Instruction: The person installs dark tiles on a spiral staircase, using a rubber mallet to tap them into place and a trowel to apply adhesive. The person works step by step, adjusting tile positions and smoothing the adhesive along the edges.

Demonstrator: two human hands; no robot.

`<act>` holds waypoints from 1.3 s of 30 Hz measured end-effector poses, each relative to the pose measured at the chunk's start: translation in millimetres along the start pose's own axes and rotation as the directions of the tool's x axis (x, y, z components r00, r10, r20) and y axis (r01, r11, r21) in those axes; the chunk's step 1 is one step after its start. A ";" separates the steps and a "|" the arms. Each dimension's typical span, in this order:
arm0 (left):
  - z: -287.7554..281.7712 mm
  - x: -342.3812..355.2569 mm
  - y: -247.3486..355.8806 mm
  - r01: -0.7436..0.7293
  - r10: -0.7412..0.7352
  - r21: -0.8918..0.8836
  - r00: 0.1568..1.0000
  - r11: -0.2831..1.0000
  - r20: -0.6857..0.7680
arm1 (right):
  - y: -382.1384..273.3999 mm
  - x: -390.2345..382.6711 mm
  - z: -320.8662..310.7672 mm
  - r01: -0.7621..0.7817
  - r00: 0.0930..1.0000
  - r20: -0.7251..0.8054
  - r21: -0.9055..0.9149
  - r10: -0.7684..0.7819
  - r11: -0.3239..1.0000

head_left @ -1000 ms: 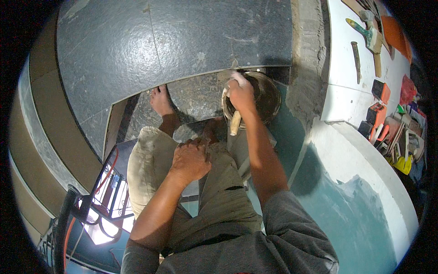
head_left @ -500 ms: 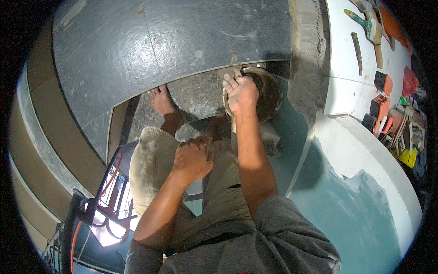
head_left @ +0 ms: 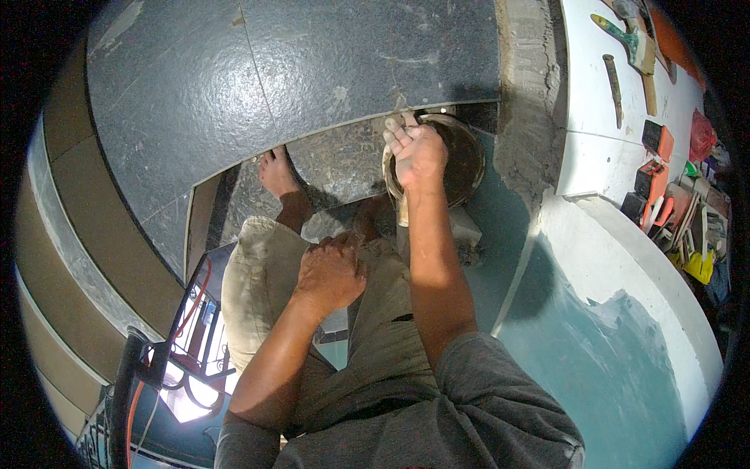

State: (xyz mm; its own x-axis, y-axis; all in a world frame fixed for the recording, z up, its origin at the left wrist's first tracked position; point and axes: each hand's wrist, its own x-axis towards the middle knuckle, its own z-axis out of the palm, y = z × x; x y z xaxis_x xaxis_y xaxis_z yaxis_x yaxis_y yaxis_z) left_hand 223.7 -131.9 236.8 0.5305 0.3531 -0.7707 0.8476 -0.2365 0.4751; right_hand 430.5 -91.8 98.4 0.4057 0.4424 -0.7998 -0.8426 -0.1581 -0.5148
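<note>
Currently, I am resting my left hand [head_left: 332, 273] on the trousers [head_left: 254, 266], back upward and fingers bending downward; its palm is facing away from view, so I cannot tell whether it is enclosing anything. I am holding my right hand [head_left: 418, 156] over the left side of the round bucket [head_left: 471, 160], palm showing, fingers slightly bending and bearing pale residue. I cannot tell whether these fingers are gripping an object. A pale handle [head_left: 402, 211] is showing just below the right hand, beside the wrist; the forearm is covering part of it. The bucket is standing ahead of my knees, near the edge of the dark grey tiled surface [head_left: 312, 62]. A bare foot [head_left: 280, 176] is resting to the left of the bucket, well apart from it. At far right, a green-handled brush [head_left: 641, 59] is lying on the white surface [head_left: 586, 86], with orange-and-black tools [head_left: 652, 180] lying nearer to me.
</note>
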 end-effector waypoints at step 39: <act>4.8 -1.1 8.4 -0.003 -0.002 0.050 0.995 0.999 0.101 | -5.2 24.9 -28.9 0.494 0.823 0.538 -0.837 -0.184 -0.236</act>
State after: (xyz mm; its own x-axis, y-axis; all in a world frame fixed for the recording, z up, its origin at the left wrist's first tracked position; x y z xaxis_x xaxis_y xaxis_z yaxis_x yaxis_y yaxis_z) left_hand 230.2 -138.6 239.6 0.5244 0.2599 -0.8108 0.8443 -0.2823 0.4555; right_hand 455.2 -105.5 72.3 0.2979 0.8679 -0.3976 0.6960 -0.4825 -0.5317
